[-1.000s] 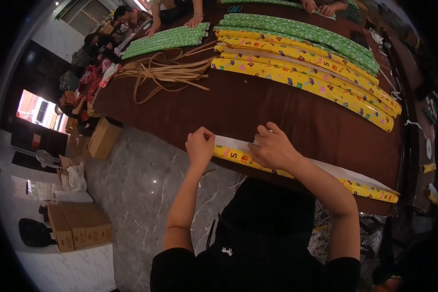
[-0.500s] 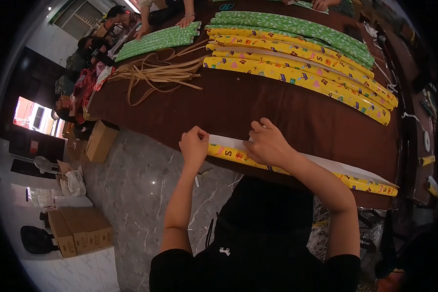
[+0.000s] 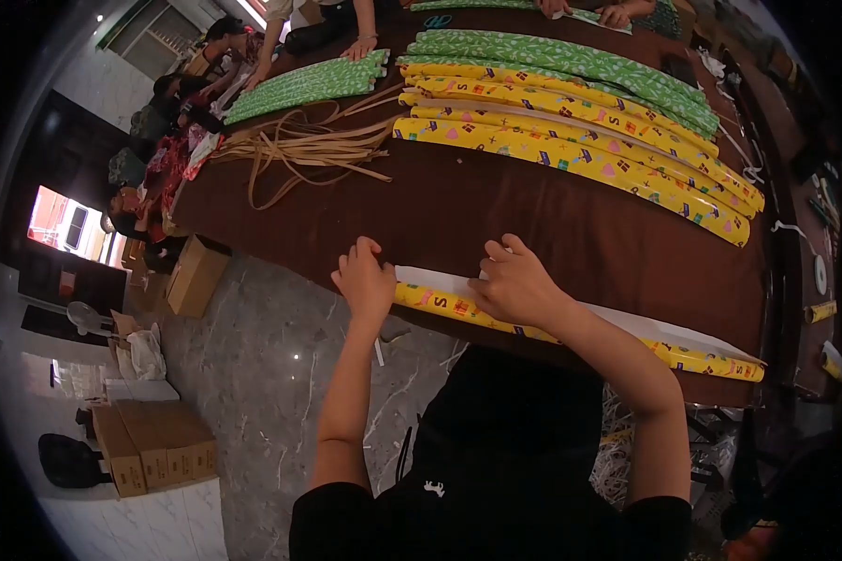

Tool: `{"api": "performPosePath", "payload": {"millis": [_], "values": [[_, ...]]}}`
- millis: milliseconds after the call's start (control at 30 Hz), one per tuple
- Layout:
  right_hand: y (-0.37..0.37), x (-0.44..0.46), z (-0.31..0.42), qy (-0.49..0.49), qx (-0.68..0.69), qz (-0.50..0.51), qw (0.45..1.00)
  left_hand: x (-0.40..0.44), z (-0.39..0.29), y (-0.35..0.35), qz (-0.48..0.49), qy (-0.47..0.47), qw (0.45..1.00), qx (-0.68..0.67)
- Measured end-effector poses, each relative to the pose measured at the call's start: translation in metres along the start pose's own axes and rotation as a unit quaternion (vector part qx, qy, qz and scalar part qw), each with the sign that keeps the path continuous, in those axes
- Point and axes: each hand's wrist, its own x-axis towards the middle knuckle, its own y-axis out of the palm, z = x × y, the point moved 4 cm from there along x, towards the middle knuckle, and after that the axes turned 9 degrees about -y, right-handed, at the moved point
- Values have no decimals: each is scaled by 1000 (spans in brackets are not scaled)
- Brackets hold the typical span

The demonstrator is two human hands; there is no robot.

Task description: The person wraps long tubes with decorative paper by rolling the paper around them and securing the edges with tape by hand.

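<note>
So the biggest thing here is the table (image 3: 299, 220) under its dark brown cover, and pretty much everything lies on it. Yellow printed rolls (image 3: 571, 154) lie side by side across the far half, probably so they're clear of my elbows. Green printed rolls (image 3: 571, 56) sit just behind them, sorted by colour I guess.

My own piece, a yellow printed sheet (image 3: 440, 301), runs along the near edge, patterned curve towards me and white inside facing up. Having it that close likely saves me leaning. Left of the yellow rolls there's a shorter green bundle (image 3: 309, 89) with somebody else's hand (image 3: 358, 47) on it, maybe steadying it, and a loose heap of tan strips (image 3: 318, 150) nearer me.

As for my grip: right hand (image 3: 519, 290) is partway along the sheet, fingers curled over the white side, which I'd say stops it springing about. Can't tell if they're pinching it. Left hand (image 3: 365, 285) is at the left end, fingers bent and raised; can't tell if they're together or apart either.
</note>
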Motion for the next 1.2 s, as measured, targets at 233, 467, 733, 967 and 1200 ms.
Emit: {"api": "performPosePath", "payload": {"millis": [233,467,733,967,1200], "values": [[3,0,-1,8,7,45,999,-47,-23,-15,-25,222,945,-238],[4,0,-1,5,11,2,1000,-97,-60,10,-2,332,922,-196],[-6,1,-3,54,14,14,998,-99,-64,9,-9,337,924,-182],[-60,-26,-12,106,-10,54,993,-99,-61,14,-10,344,924,-169],[-124,-103,-3,341,-13,12,940,-102,-59,17,-1,341,930,-135]]}}
